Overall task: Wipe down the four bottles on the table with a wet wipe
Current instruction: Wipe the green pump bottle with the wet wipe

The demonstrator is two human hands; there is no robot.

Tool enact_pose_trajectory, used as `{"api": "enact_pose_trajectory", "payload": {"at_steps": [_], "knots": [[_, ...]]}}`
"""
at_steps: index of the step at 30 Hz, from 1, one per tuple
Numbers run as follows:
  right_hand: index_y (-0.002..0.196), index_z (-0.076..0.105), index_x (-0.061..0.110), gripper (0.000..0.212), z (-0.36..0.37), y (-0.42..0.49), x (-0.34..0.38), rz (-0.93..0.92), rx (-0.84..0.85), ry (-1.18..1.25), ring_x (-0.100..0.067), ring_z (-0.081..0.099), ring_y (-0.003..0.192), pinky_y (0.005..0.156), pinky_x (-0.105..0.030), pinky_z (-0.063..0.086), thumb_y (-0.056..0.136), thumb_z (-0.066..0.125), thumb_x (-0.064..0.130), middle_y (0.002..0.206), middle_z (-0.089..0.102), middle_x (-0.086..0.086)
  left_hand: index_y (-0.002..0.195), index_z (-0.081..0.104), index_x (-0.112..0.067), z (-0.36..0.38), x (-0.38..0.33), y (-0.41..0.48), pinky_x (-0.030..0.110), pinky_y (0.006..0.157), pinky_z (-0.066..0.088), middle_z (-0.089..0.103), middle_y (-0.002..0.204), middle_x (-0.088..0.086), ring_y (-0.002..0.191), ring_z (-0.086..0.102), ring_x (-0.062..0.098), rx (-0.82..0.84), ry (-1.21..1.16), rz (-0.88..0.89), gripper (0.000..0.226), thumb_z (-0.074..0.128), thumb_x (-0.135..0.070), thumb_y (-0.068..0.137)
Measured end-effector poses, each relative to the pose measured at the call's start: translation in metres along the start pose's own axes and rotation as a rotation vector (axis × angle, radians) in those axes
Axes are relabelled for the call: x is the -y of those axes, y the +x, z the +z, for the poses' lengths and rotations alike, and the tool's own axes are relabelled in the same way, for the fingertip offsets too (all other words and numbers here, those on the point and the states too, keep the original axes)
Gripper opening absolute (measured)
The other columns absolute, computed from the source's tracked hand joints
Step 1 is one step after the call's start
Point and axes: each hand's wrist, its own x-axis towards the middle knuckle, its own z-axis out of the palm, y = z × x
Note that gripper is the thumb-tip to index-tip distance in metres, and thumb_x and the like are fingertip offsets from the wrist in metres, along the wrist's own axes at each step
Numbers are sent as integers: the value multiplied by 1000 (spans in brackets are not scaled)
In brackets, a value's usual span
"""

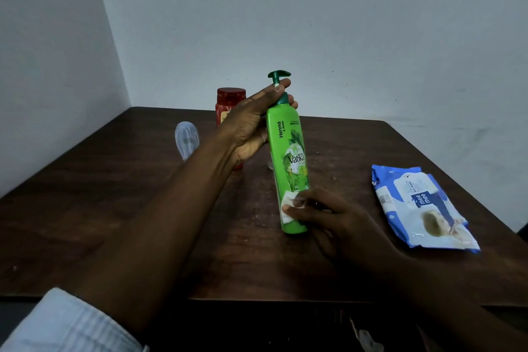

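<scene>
The left hand (251, 128) grips the green bottle (288, 151) up high, with its fingers wrapped round the neck just under the pump. That holds the bottle steady, so it does not slip or spin when it gets rubbed. The bottle leans a little, between the two hands. The right hand (331, 220) pinches the wet wipe (286, 206) and pushes it flat on the low part of the bottle, so the wet side can clean there. I think this is the wiping step for this bottle. A red jar (231, 97) stands just behind the left hand, and a clear bottle (187, 137) stands further to its left. The pack of wipes (423, 208) lies on the tabletop (114, 208) to the right of the right hand, easy to reach for a new one.
</scene>
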Motion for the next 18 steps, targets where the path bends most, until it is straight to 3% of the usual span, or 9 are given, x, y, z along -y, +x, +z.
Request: {"api": "enact_pose_trajectory", "payload": {"at_steps": [4,7,11,18], "knots": [[120,70,17,43,3,-11,0,49,101,32,-26,71,96,72,-39,61,81,76,2,125,62,-8,121,68,-13,2,-2,0,35,89,58,72,95,6,101,70,20,1,14,-6,25,63,-17,97],[122,70,21,41,-1,-15,1,112,200,101,-23,70,102,81,-32,59,84,74,6,127,63,3,121,68,-14,3,-2,0,36,91,58,73,96,6,103,69,21,9,26,-9,26,64,-18,96],[113,76,13,45,-8,-11,10,43,195,1,-23,73,90,65,-32,61,70,84,1,119,68,-12,119,70,-14,7,-2,0,35,90,58,73,95,6,102,70,20,10,33,-3,24,65,-18,95],[107,78,10,38,-11,-8,16,21,165,-36,-25,74,84,63,-29,60,70,77,1,113,70,-15,115,73,-16,7,-3,-3,35,88,59,73,98,7,102,71,20,-2,35,3,21,65,-19,96]]}}
